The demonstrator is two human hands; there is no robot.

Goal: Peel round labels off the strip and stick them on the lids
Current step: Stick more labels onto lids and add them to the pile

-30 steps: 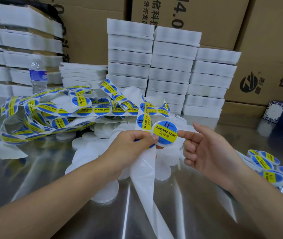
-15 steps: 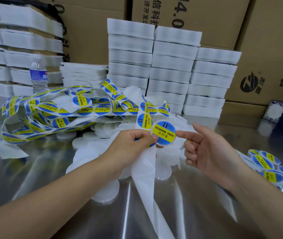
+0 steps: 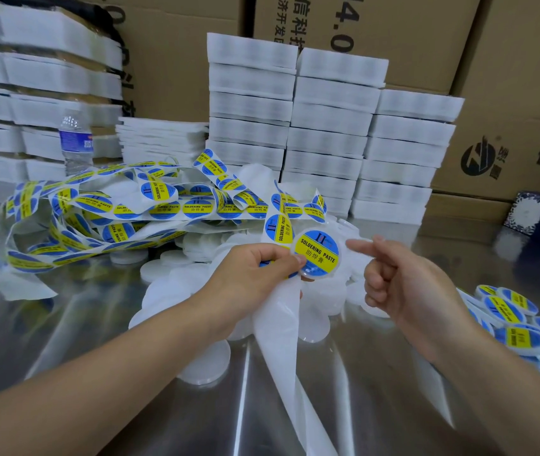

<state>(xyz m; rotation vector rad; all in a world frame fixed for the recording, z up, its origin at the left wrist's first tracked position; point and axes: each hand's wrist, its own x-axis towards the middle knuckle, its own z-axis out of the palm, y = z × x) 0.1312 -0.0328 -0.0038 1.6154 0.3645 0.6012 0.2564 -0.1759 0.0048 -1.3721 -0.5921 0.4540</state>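
The left hand [image 3: 258, 269] has its grip clenched on a lid [image 3: 315, 276], thumb pinching the lower left edge, with the label strip [image 3: 163, 209] gathered in the same hand. The lid stands tilted, face toward the camera, and a round label [image 3: 317, 253] already covers that face. The right hand [image 3: 403, 284] is just to the right of it and holds nothing: the index finger is stretched toward the lid's right rim and the other fingers are folded in. Blur hides whether the fingertip touches the rim or stops just short.

So the lid lies directly left of the free hand, and that hand is also the nearer one to the finished lids [image 3: 505, 307] heaped at the right edge. The likely next step is a press on the label or a handover to the right.

The strip's long axis runs from the left grip up and left into a loose tangle, and the next unpeeled label [image 3: 278, 227] sits just above the left hand. The bare backing [image 3: 281, 327] hangs down toward the person.

Blank white lids [image 3: 176, 268] lie piled beneath both hands on a shiny metal desk [image 3: 97, 324], whose reflections blur their edges. Behind them stand stacks of white foam trays [image 3: 327, 126], a water bottle [image 3: 76, 143] and cardboard boxes [image 3: 508, 60] — the space is crowded at the back but more open on the right.
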